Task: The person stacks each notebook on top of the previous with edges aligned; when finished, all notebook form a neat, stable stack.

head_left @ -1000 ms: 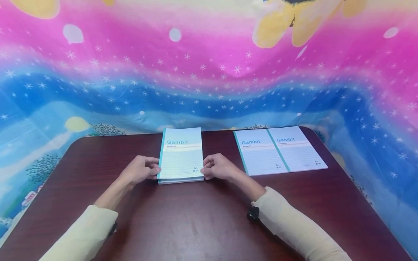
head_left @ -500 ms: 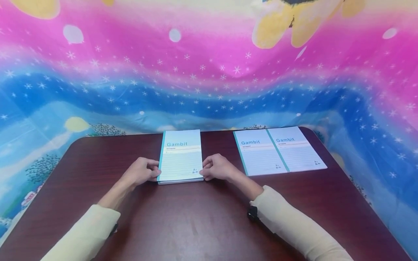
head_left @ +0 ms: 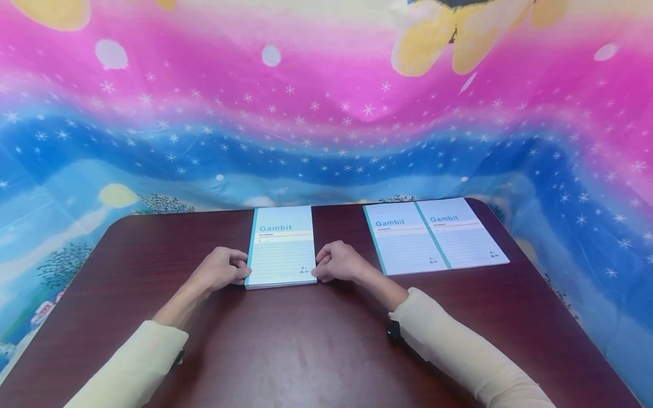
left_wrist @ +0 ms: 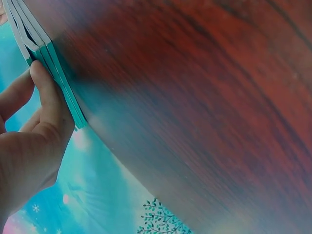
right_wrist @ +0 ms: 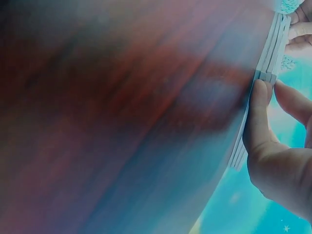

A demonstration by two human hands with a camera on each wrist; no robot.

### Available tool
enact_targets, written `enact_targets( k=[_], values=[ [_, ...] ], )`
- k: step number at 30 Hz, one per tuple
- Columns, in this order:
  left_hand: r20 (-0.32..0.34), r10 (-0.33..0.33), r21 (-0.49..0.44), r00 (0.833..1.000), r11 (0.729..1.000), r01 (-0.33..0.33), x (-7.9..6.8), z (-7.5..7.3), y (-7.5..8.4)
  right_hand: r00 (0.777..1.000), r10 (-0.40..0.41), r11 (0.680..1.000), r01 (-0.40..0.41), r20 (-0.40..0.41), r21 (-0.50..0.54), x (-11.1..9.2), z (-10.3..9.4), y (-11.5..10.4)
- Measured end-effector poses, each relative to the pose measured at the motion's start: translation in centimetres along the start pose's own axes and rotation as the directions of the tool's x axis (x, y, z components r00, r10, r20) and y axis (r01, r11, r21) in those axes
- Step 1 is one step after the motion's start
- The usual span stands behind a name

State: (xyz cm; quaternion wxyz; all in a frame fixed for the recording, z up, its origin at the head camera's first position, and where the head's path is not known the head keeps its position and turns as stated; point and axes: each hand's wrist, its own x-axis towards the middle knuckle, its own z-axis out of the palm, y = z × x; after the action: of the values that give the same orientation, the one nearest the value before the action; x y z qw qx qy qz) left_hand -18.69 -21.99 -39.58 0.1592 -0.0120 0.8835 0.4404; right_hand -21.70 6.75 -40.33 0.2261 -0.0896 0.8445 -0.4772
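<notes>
A stack of white notebooks (head_left: 282, 249) with green spines and "Gambit" on the top cover lies toward the table's far edge in the head view. My left hand (head_left: 220, 266) grips its spine side near the front corner. On the opposite side, my right hand (head_left: 336, 262) grips the stack near its other front corner. The left wrist view shows the layered green spines (left_wrist: 61, 80) with a fingertip pressed against them. In the right wrist view, the thumb (right_wrist: 258, 114) lies against the layered page edges (right_wrist: 270, 48). The stack's underside is hidden.
Two matching notebooks (head_left: 405, 238) (head_left: 461, 232) lie side by side at the back right of the dark red-brown table (head_left: 285, 351). Behind the table hangs a pink and blue patterned cloth (head_left: 326, 113).
The top notebook has come down and slid slightly toward me, so its front edge now nearly lines up with the stack below. Both hands stay at its sides, almost still.
</notes>
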Motion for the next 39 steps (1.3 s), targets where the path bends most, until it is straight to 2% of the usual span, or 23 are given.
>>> enact_targets(
  k=[14,25,32,39],
  values=[
    [0.017,0.013,-0.064,1.0,0.998,-0.012,0.1,0.1,-0.3,1.0,0.002,1.0,-0.002,0.008,0.002,-0.2,-0.3,0.0],
    [-0.03,0.007,-0.008,1.0,1.0,-0.007,0.0,0.0,0.2,1.0,0.006,0.999,-0.006,0.004,0.038,-0.1,-0.8,0.3],
    [-0.066,0.05,0.013,0.997,0.999,-0.049,-0.2,0.3,1.7,1.0,-0.015,0.992,0.015,0.004,0.124,-0.7,-2.2,0.6],
    [-0.043,0.075,0.052,0.996,0.996,-0.073,0.0,2.2,3.5,1.0,-0.021,0.99,0.021,-0.006,0.137,-1.5,-3.7,0.9]
  ],
)
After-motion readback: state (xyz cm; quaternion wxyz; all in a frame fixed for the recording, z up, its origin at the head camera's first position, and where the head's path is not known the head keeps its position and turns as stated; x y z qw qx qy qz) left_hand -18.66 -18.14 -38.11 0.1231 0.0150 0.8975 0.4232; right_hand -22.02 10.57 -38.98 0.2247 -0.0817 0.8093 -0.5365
